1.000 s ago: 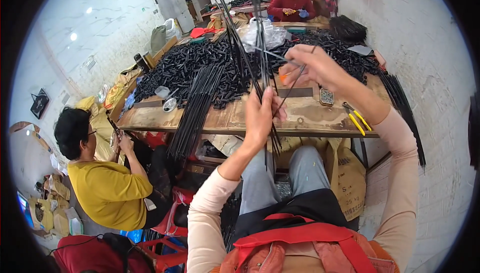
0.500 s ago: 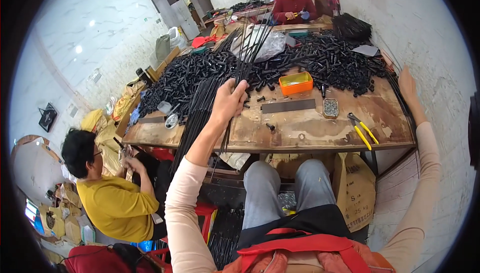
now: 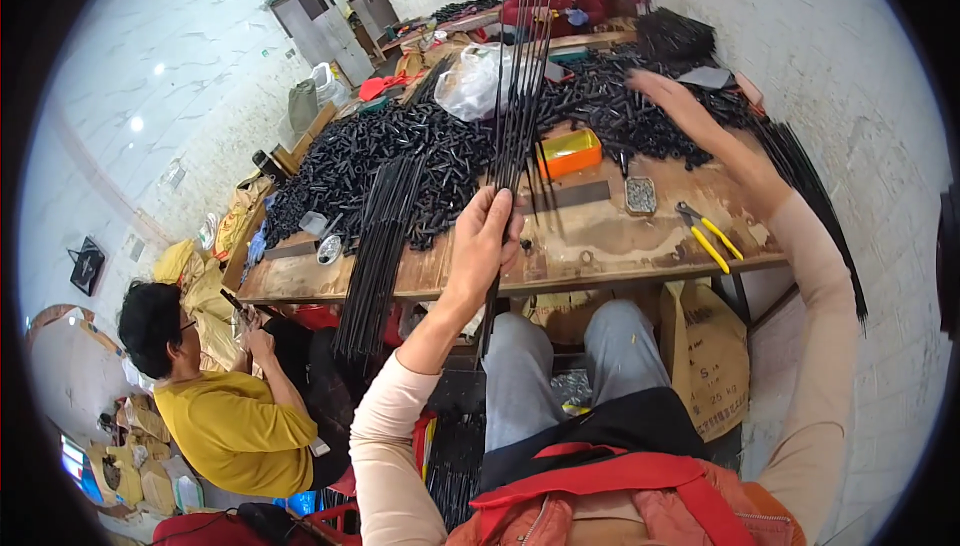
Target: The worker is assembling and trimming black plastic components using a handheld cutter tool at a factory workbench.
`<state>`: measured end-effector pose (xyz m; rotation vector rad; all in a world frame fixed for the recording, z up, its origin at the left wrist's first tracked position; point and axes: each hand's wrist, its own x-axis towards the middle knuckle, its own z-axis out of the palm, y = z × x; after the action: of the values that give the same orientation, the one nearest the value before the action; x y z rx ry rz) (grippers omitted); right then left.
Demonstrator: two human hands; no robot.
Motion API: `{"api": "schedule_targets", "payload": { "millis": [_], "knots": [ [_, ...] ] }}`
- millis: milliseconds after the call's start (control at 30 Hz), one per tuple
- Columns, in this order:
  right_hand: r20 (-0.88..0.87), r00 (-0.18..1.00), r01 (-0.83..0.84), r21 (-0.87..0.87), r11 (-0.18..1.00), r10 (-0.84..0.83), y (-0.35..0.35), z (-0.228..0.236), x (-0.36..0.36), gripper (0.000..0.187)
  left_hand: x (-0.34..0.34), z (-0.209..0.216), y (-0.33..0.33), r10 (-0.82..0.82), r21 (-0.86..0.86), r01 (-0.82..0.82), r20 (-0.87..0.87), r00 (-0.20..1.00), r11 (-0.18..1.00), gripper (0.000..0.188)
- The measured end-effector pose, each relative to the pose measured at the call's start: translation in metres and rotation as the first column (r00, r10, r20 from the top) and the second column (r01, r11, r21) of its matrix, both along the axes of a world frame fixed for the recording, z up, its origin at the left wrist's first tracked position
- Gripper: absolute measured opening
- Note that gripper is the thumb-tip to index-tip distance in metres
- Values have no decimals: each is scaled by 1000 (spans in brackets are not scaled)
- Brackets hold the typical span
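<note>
My left hand (image 3: 484,238) is closed round a loose bunch of thin black rods (image 3: 512,141), held nearly upright over the table's front edge. Their upper ends fan out in front of the pile. My right hand (image 3: 656,89) is raised over the right part of a heap of short black tubular parts (image 3: 400,141). Motion blurs its fingers, and I cannot make out anything in them. A thick bundle of black rods (image 3: 382,251) lies left of my left hand, sticking out past the edge. More black rods (image 3: 815,196) lie along the table's right side.
On the wooden table (image 3: 650,241) are an orange box (image 3: 570,153), a flat dark bar (image 3: 570,196), a small tray of metal bits (image 3: 640,196) and yellow-handled pliers (image 3: 710,238). A person in yellow (image 3: 230,426) sits at left; another in red (image 3: 555,8) works across the table.
My right hand has left the rods at the table's right side and swung inward over the heap. My left hand, still gripping its rods, has shifted right and nearer, and the bunch stands more upright.
</note>
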<state>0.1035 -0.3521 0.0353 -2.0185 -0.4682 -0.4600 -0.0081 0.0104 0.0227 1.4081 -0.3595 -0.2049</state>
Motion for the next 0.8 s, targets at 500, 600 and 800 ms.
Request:
{"api": "schedule_targets", "payload": {
  "millis": [500,600,800],
  "knots": [
    [-339,578,-461,614,640,742,181,53,-111,44,-85,-15,11,-437,-363,348,-199,877,865,41],
    [-413,628,-461,485,743,660,174,40,-138,47,-105,-16,8,-414,-407,299,-231,880,863,34],
    [-451,801,-444,-8,896,393,164,37,-168,51,-118,-28,7,-247,-380,142,-244,938,914,22]
  ]
}}
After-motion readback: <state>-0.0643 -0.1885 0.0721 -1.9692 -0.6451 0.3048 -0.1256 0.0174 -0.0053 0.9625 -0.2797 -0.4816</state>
